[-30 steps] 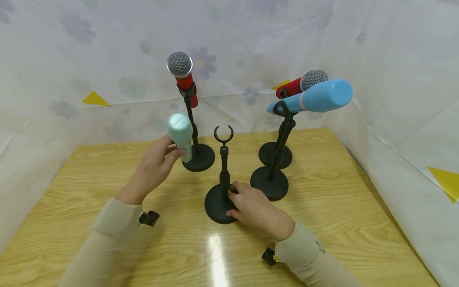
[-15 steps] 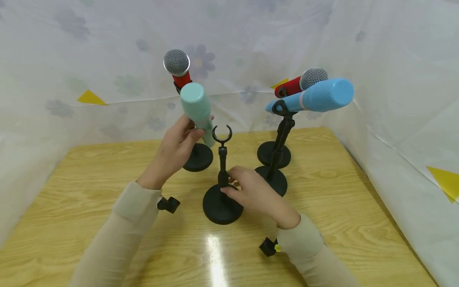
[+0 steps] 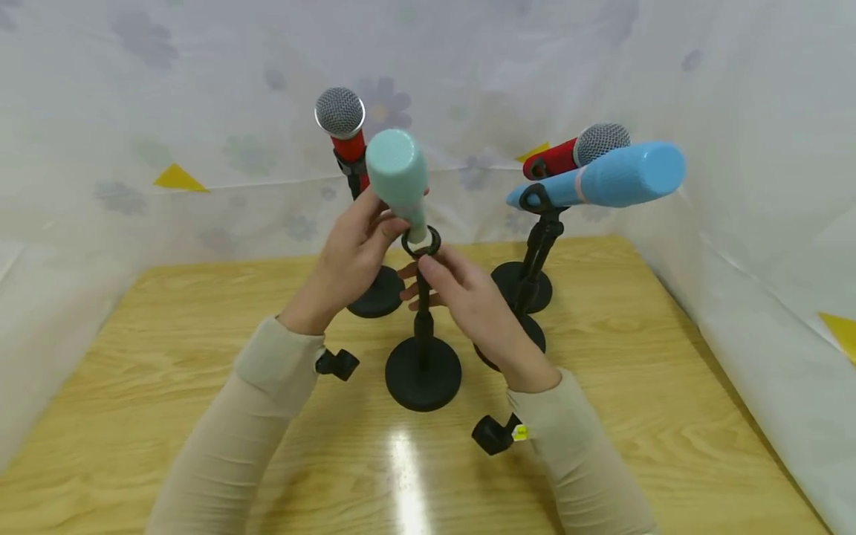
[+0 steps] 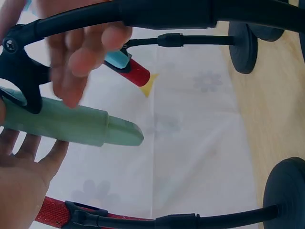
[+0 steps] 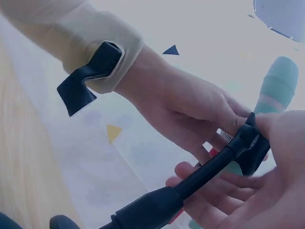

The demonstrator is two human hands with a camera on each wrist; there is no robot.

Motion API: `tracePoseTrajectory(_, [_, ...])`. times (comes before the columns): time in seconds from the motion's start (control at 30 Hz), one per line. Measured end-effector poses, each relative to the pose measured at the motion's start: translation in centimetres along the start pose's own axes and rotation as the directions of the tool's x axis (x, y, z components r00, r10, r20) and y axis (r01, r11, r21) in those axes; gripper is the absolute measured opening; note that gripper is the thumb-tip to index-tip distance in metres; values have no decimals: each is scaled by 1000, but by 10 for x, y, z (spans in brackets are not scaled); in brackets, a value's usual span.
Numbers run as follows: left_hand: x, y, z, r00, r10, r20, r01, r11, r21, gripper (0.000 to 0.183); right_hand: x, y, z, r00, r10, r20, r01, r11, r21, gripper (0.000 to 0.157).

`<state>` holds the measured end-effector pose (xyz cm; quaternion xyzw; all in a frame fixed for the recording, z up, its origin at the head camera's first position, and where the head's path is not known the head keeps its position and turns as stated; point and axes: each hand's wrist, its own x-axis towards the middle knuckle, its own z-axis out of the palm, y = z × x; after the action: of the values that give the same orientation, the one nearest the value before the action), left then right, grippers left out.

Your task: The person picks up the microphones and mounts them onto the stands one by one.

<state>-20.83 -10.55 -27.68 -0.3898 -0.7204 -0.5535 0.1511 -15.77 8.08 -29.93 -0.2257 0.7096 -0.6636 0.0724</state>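
Note:
My left hand grips a mint-green microphone, its thick head tilted up and toward me. Its thin handle lies in the ring clip on top of the middle microphone stand. In the left wrist view, the handle's tapered end sticks out past the clip. My right hand is around the upper part of this stand, thumb just below the clip and fingers behind the pole. The fingers also show behind the pole in the right wrist view.
Behind on the left, a red microphone with a silver mesh head sits on another stand. On the right, a blue microphone and a second red one rest on two stands close together. A flowered white sheet hangs behind the wooden table.
My left hand has carried the mint-green microphone rightward and up to the middle stand's clip. My right hand has risen from that stand's base to just below the clip.

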Motion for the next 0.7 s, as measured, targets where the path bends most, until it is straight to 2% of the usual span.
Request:
tracePoseTrajectory(0.13, [0,2,0,999,-2,44,4,999,-47,51,5,-1,-1,999,39,-23,-36,994,99,40])
tracePoseTrajectory(0.3, [-1,5,-2,991,-57,122,72,990,-124,77,8,3,-1,1000,-20,12,18,983,183,45])
tracePoseTrajectory(0.37, [0,7,-1,983,-96,158,111,990,-91,85,10,6,-1,997,-70,38,59,970,237,45])
tracePoseTrajectory(0.53, [3,9,4,969,-142,203,138,990,33,78,12,15,5,978,-196,66,160,920,359,46])
tracePoseTrajectory(0.6, [2,8,4,972,-129,198,120,991,54,80,12,18,8,972,-227,59,188,906,378,46])
tracePoseTrajectory(0.7, [2,8,4,979,-64,191,48,995,89,78,15,19,11,970,-237,48,200,899,389,47])
